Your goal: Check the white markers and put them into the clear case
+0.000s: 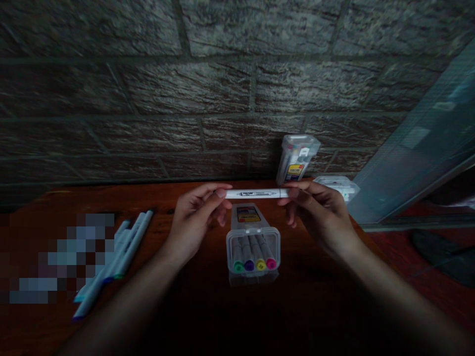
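Loose pens [134, 242] at left, outside box [253, 230]; box apparently part-filled, four markers [257, 250] inside; above its far end, white marker [258, 194] pinched between left hand [196, 217] and right hand [322, 212]; beyond, upright case [299, 159], seemingly packed.

Print on white marker [258, 193], case labels [248, 214] and cap ends [260, 265] — illegible.

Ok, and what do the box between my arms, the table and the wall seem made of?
Box: clear, shiny plastic, likely; markers show through.
Table: probably smooth wood, being red-brown.
Wall: rough, matt stone or imitation, ridged and jointed.
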{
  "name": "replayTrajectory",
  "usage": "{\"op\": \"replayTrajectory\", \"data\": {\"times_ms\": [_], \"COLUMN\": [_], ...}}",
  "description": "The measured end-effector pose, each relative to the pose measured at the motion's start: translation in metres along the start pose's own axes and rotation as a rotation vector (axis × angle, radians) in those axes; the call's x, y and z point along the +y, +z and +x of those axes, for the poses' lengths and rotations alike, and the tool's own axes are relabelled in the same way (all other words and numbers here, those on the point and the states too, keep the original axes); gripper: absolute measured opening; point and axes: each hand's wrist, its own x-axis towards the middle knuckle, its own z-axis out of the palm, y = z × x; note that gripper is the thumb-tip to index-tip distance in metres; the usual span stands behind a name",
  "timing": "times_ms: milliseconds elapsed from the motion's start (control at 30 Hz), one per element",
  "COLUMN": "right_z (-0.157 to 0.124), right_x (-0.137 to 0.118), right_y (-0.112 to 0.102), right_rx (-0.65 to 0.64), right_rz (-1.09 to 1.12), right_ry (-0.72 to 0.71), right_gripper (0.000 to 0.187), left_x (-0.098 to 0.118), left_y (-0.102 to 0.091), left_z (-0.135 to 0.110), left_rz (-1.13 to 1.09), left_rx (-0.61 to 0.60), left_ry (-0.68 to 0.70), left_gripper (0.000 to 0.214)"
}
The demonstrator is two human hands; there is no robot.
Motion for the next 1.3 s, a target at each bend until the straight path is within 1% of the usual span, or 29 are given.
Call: {"op": "replayTrajectory", "data": {"times_ms": [200,433,700,867,1133,1300], "right_z": [0.0012,0.0014,0.0015,0.0013,0.0015,0.0011], "right_x": [-0.0044,-0.0065,-0.0067,-0.0071,-0.0071,-0.0078], "right_y": [0.0004,0.0,-0.0004,-0.0006,-0.002,-0.0014], "right_rx": [0.011,0.008,0.01,0.015,-0.01,-0.003], "right_rz": [0.07,0.076,0.142,0.146,0.193,0.169], "right_ry": [0.052,0.055,0.077,0.083,0.087,0.089], "right_gripper": [0.018,0.021,0.021,0.021,0.03,0.03], "left_x": [0.0033,0.0036,0.0031,0.0029,0.0019,0.003], "left_y": [0.0001,-0.0018,-0.0047,-0.0047,-0.006,-0.0053], "left_z": [-0.0001,0.0005,0.0,0.0007,0.0009,0.001], "left_rz": [-0.073,-0.139,-0.168,-0.182,-0.184,-0.178], "left_rx": [0.001,-0.03,-0.048,-0.057,-0.061,-0.059], "left_ry": [-0.016,-0.007,-0.01,-0.009,-0.011,-0.005], "left_gripper": [0.022,0.023,0.024,0.025,0.027,0.027]}}
